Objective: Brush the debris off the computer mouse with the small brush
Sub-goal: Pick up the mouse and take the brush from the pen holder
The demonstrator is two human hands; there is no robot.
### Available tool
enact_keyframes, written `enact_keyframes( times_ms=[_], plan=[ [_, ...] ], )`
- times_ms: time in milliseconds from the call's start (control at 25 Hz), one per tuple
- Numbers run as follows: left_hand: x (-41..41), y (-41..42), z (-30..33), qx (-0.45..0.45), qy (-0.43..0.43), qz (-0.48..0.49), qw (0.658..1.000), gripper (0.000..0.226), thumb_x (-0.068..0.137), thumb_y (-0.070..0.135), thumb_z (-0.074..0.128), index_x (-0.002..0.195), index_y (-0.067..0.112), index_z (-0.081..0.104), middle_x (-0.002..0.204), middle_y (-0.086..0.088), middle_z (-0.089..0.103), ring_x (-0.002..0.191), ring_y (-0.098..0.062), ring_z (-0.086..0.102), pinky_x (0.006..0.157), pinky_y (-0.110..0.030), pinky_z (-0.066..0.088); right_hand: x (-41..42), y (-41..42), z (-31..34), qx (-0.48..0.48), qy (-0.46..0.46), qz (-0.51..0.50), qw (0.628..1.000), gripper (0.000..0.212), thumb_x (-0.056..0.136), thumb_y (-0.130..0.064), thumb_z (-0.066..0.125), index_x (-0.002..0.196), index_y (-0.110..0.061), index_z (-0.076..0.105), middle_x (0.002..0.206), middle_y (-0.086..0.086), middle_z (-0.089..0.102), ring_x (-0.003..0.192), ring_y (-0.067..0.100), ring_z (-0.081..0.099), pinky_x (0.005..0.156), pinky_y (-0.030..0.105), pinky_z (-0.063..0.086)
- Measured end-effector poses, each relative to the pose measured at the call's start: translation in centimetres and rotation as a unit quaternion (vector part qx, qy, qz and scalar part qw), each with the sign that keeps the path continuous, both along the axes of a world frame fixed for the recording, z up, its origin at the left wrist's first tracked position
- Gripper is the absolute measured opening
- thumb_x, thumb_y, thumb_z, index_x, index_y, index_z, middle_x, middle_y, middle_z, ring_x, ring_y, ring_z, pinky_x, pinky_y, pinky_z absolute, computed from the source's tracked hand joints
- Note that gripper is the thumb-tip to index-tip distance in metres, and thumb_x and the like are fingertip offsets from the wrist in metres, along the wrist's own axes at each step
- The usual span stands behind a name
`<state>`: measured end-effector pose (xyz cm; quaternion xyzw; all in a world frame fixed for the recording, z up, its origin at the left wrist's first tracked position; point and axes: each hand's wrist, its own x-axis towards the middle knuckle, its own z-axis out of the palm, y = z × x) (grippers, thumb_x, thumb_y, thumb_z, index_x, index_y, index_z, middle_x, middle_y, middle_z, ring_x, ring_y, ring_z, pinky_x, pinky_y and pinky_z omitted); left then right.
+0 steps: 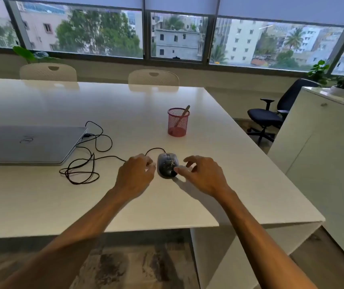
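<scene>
Mouse: I see the black corded computer mouse (167, 165) sitting on the glossy white tabletop (219, 163), near the front edge, between my two hands.
Debris: pale specks are clustered on the mouse's back; none look swept off yet.
Brush: the small brush with a light wooden handle (182, 115) stands tilted in the red wire-mesh pen cup (178, 122), well apart from the mouse, further back on the tabletop.
Left hand: my left hand (136, 174) rests just beside the mouse's left flank, fingers loosely curled, empty; I cannot tell if it touches the shell.
Right hand: my right hand (201, 174) hovers at the mouse's right side, fingers spread, thumb at the rear corner, gripping nothing.
Progress: by my reckoning nothing is done; fetching the brush and all the sweeping remain.
Cable: the black cord (87, 163) loops toward the closed silver laptop (29, 143).
Writing: a round logo on the laptop lid, too blurred for me to read with certainty.
</scene>
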<state>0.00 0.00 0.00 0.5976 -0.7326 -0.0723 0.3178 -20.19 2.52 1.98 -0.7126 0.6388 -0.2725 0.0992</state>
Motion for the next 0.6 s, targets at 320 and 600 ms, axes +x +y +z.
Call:
enact_keyframes(
  times_ms=[320,600],
  plan=[
    [0.2,-3.6,-2.2,0.001,-0.024,-0.028,0.999,0.041,0.101,0.028,0.041,0.079,0.005,0.068,0.089,-0.013,0.071,0.076,-0.027,0.061,0.072,-0.038,0.046,3.5,-1.0,-1.6,-0.005,0.082,-0.085,0.993,0.065,0.076,-0.075,0.062,0.105,-0.017,0.069,0.096,0.0,0.072,0.072,0.01,0.054,0.066,0.023,0.042],
    [-1.0,-4.4,-1.8,0.063,0.122,-0.048,0.989,0.059,0.105,0.042,0.032,0.098,0.002,0.074,0.103,-0.011,0.072,0.093,-0.022,0.065,0.086,-0.038,0.051,5.0,-1.7,-1.6,0.003,0.056,-0.119,0.991,0.063,0.071,-0.073,0.068,0.098,-0.016,0.069,0.091,0.001,0.072,0.07,0.013,0.054,0.065,0.025,0.041]
  ],
)
